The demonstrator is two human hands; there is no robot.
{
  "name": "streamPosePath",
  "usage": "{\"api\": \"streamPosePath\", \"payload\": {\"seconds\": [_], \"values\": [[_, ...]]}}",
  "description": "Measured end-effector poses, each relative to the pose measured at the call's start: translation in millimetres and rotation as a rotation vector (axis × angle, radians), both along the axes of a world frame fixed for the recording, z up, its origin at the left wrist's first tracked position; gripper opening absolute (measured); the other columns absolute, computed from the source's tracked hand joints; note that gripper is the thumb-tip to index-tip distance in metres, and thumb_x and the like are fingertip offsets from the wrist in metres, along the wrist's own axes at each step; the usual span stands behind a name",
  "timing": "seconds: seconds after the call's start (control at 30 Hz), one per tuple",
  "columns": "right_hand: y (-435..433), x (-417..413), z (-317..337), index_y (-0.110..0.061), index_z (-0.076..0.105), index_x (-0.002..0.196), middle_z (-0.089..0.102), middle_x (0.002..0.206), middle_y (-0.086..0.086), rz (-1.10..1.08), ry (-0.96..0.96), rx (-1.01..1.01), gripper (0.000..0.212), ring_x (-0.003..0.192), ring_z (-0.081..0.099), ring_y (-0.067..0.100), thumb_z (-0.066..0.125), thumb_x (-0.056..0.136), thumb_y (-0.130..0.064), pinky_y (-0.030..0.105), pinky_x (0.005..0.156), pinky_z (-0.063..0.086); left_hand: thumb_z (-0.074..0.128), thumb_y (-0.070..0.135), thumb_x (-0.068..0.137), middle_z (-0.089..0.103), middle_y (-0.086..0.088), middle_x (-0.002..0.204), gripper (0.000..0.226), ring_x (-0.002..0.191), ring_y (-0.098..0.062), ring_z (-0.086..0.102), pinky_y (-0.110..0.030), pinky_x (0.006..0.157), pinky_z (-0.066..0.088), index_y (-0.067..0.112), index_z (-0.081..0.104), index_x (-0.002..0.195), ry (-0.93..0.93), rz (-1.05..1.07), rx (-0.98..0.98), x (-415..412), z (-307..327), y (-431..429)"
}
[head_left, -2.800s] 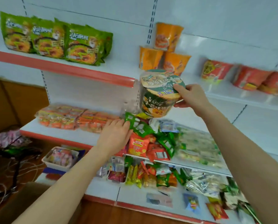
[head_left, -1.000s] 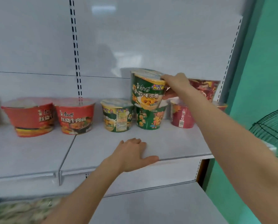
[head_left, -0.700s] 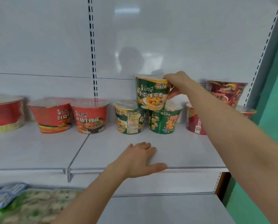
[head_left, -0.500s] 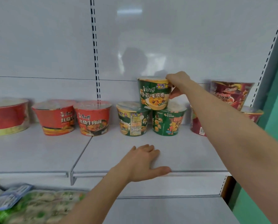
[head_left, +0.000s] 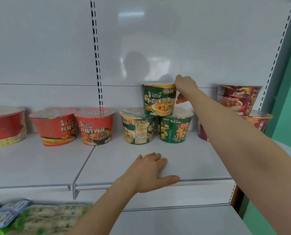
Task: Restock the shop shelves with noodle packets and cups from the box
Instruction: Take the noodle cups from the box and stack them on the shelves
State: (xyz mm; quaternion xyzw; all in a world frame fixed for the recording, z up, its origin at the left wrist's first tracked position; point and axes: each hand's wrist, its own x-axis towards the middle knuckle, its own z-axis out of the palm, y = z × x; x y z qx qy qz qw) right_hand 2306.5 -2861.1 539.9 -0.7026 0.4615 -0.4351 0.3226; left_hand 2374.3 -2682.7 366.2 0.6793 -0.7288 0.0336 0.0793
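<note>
A green noodle cup (head_left: 158, 99) stands stacked on two green cups, the left one (head_left: 138, 127) and the right one (head_left: 174, 128), at the back of the white shelf (head_left: 192, 163). My right hand (head_left: 184, 87) grips the top cup at its right rim and side, fingers over the lid edge and thumb against the wall. My left hand (head_left: 151, 173) rests flat on the shelf's front part, thumb along the front edge. The box is out of view.
Red noodle cups (head_left: 95, 126) stand in a row to the left. Dark red cups (head_left: 237, 99) are stacked at the right by the shelf upright (head_left: 276, 56). A lower shelf holds green packets (head_left: 44, 217). A green wall lies at the far right.
My right hand carried the green cup from the lower shelves up to this shelf and set it on the two green cups. My left hand came to rest on the shelf.
</note>
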Motion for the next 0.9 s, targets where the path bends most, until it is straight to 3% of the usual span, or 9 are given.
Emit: {"api": "streamPosePath", "payload": {"seconds": [0.07, 0.2, 0.3, 0.4, 0.47, 0.53, 0.63, 0.77, 0.9], "values": [[4.9, -10.3, -5.8, -0.004, 0.047, 0.09, 0.063, 0.09, 0.018, -0.053, 0.018, -0.088, 0.037, 0.074, 0.066, 0.032, 0.022, 0.096, -0.03, 0.036, 0.073, 0.054, 0.009, 0.081, 0.064, 0.046, -0.004, 0.134, 0.098, 0.126, -0.02, 0.038, -0.04, 0.104, 0.033, 0.017, 0.045, 0.13, -0.006, -0.003, 0.003, -0.2, 0.3, 0.4], [16.3, -44.5, -33.2, -0.006, 0.048, 0.064, 0.063, 0.076, 0.02, -0.037, 0.116, -0.366, 0.038, 0.084, 0.065, 0.036, 0.036, 0.093, -0.027, 0.039, 0.075, 0.049, 0.009, 0.085, 0.063, 0.054, -0.006, 0.126, 0.102, 0.118, -0.022, 0.047, -0.037, 0.099, 0.04, 0.014, 0.052, 0.123, -0.036, -0.019, -0.055, -2.3, 1.6, 2.2], [31.3, -82.0, -63.0, 0.003, 0.06, 0.079, 0.066, 0.083, 0.017, -0.001, 0.177, -0.447, 0.033, 0.078, 0.059, 0.03, 0.044, 0.093, -0.023, 0.031, 0.068, 0.045, 0.003, 0.079, 0.064, 0.059, -0.004, 0.118, 0.099, 0.11, -0.021, 0.052, -0.034, 0.093, 0.042, 0.014, 0.054, 0.119, -0.07, -0.051, -0.126, -4.3, 2.6, 2.2], [44.6, -122.1, -98.4, -0.002, 0.066, 0.09, 0.068, 0.087, 0.011, 0.014, 0.24, -0.433, 0.025, 0.074, 0.055, 0.016, 0.049, 0.093, -0.02, 0.018, 0.055, 0.035, 0.001, 0.078, 0.06, 0.058, 0.0, 0.121, 0.1, 0.11, -0.018, 0.052, -0.031, 0.091, 0.043, 0.016, 0.052, 0.12, -0.061, -0.061, -0.153, -8.5, 5.2, 3.3], [46.5, -147.0, -118.7, -0.003, 0.067, 0.097, 0.069, 0.095, 0.01, -0.022, 0.271, -0.396, 0.023, 0.079, 0.057, 0.012, 0.052, 0.092, -0.02, 0.015, 0.063, 0.038, 0.0, 0.075, 0.057, 0.056, 0.0, 0.125, 0.103, 0.114, -0.017, 0.051, -0.03, 0.093, 0.043, 0.015, 0.051, 0.122, -0.044, -0.07, -0.169, -16.8, 7.3, 2.1], [46.2, -170.2, -133.0, -0.004, 0.066, 0.102, 0.069, 0.101, 0.008, -0.062, 0.288, -0.365, 0.024, 0.083, 0.057, 0.011, 0.053, 0.092, -0.021, 0.019, 0.074, 0.041, -0.001, 0.074, 0.057, 0.057, 0.0, 0.125, 0.103, 0.115, -0.017, 0.051, -0.031, 0.093, 0.044, 0.016, 0.052, 0.122, -0.019, -0.088, -0.195, -31.6, 9.2, -2.1], [43.3, -202.9, -146.7, -0.005, 0.065, 0.104, 0.068, 0.103, 0.008, -0.127, 0.308, -0.336, 0.025, 0.084, 0.055, 0.011, 0.053, 0.092, -0.023, 0.02, 0.077, 0.04, -0.001, 0.073, 0.059, 0.057, 0.001, 0.124, 0.099, 0.114, -0.017, 0.052, -0.032, 0.091, 0.045, 0.017, 0.052, 0.122, -0.014, -0.138, -0.185, -60.7, 9.0, -16.4], [29.6, -246.7, -155.0, -0.006, 0.064, 0.108, 0.068, 0.107, 0.009, -0.182, 0.342, -0.301, 0.027, 0.085, 0.054, 0.01, 0.051, 0.093, -0.023, 0.018, 0.078, 0.038, 0.026, 0.064, 0.089, 0.056, -0.002, 0.126, 0.066, 0.115, -0.02, 0.051, -0.034, 0.093, 0.044, 0.015, 0.051, 0.125, -0.054, -0.175, -0.144, -101.8, 9.3, -45.0], [2.0, -291.7, -152.8, -0.004, 0.063, 0.11, 0.067, 0.11, 0.01, -0.217, 0.32, -0.302, 0.027, 0.09, 0.057, 0.015, 0.051, 0.093, -0.02, 0.021, 0.081, 0.039, 0.036, 0.052, 0.093, 0.056, -0.003, 0.127, 0.051, 0.115, -0.02, 0.051, -0.033, 0.093, 0.044, 0.015, 0.05, 0.124, -0.054, -0.166, -0.154, -142.4, 16.9, -79.7]]}}
